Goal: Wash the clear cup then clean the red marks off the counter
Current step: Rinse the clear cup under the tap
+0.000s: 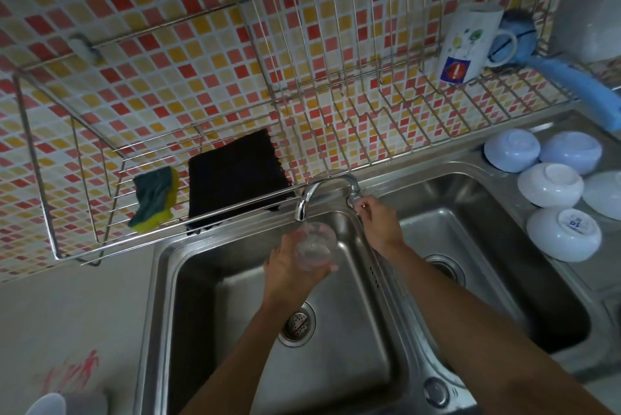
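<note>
sink (235, 280): two basins | wire rack (336, 78) above sink: one black cloth (235, 176), one sponge (155, 199), one mug (465, 45) | five upturned bowls (551, 189) right of sink | one clear cup (316, 245) gripped by left hand (289, 267) under tap (322, 189) over left basin | tap handle pinched by right hand (378, 223) | red marks (75, 369) left of sink

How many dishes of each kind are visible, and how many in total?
Upturned bowls: 5
Mugs: 1
Clear cups: 1
Total: 7
</note>
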Demonstrator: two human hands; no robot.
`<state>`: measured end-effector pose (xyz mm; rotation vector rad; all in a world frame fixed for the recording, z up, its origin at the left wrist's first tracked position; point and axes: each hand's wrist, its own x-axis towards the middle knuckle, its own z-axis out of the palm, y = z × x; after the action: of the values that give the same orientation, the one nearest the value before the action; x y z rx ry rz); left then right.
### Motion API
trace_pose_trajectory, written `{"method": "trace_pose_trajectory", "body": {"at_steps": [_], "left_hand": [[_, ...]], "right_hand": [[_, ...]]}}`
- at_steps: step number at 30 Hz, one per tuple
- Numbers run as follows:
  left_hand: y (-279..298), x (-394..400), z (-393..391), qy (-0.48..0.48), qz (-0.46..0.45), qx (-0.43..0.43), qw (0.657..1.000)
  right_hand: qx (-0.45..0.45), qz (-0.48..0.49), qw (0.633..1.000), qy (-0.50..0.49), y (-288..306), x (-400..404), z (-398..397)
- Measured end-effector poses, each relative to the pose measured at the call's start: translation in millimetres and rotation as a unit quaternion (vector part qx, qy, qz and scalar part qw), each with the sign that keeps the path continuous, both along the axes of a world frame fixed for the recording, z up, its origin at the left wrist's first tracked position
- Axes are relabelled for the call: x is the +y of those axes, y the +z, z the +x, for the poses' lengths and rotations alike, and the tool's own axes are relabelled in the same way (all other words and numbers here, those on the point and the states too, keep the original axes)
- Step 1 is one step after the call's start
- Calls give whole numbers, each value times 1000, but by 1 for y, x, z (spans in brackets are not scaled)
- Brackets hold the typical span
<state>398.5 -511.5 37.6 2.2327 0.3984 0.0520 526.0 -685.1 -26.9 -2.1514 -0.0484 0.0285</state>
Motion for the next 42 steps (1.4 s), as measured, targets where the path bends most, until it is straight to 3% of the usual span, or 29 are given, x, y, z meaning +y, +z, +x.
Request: {"method": "trace_pose_trajectory", "body": {"at_steps": [7,13,18,28,38,42], "left_hand": [[-2,2,-1,-24,51,17,998],[-18,16,-7,-50,104,99,988],[-33,28,-18,-82,176,186,963],[-46,40,-37,-119,304,247,912],[-46,48,-44,-160,407,271,858],[-41,49,-50,-187,486,257,814]], "right_hand": [[18,1,1000,14,6,-5,-1],[26,-77,996,30,-22,-13,-67],[5,-214,968,128,-58,-14,-112],[2,-390,907,155,-70,-9,-116],[-14,-384,910,155,-63,-7,-120],[-4,-397,905,152,-57,-6,-117]]}}
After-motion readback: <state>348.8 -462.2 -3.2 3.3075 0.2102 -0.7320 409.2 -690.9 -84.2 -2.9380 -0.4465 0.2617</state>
